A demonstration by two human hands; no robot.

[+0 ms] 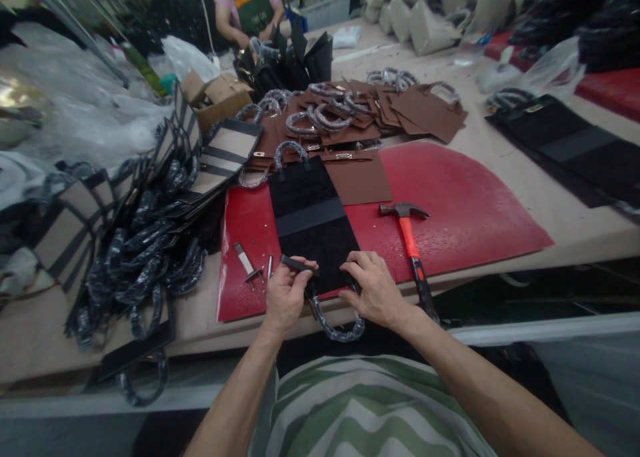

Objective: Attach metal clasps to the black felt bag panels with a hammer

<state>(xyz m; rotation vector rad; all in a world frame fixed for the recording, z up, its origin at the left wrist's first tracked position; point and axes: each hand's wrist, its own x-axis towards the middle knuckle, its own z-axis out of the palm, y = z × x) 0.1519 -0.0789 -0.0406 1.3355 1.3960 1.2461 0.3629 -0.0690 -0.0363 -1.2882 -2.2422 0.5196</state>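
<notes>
A black bag panel (313,194) lies flat on a red mat, with a smoother band across its middle. Plastic-wrapped handles are at both ends: one far handle (290,152) and one near handle (340,330) hanging at the mat's front edge. My left hand (287,294) is closed, pinching a narrow dark strip (299,264) over the panel's near left corner. At the near right corner is my right hand (377,289), fingers bent and thumb apart, fingertips touching the panel. A claw hammer (409,237) with an orange and black handle lies to the right.
The red mat (465,197) also bears a pronged punch tool (245,260) and a small metal rod (270,267). Brown bag panels (360,177) are heaped behind. Black wrapped-handle bags (145,244) crowd the left; more black panels (570,144) lie right. A person (250,10) works opposite.
</notes>
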